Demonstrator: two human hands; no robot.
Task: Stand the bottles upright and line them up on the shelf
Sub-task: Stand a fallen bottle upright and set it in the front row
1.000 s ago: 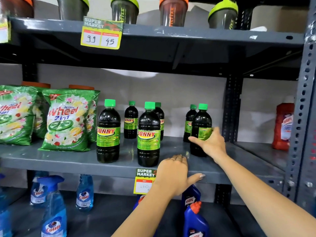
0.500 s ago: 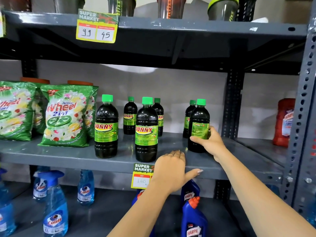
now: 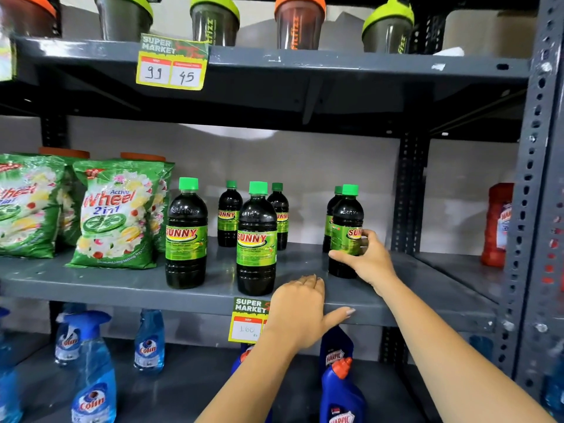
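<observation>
Several dark Sunny bottles with green caps stand upright on the grey middle shelf. Two are at the front: the left front bottle and the middle front bottle. Behind them stand two smaller-looking back bottles. At the right, my right hand grips the right front bottle around its label; another bottle stands half hidden behind it. My left hand rests flat on the shelf's front lip, fingers over the edge, holding nothing.
Green Wheel detergent bags fill the shelf's left. A red bottle stands in the bay to the right past the upright post. Shaker cups line the top shelf. Blue Colin sprays and Harpic bottles sit below.
My right hand has turned the right front bottle so its Sunny label shows more. The left hand stays on the shelf edge. The camera shifted slightly.
</observation>
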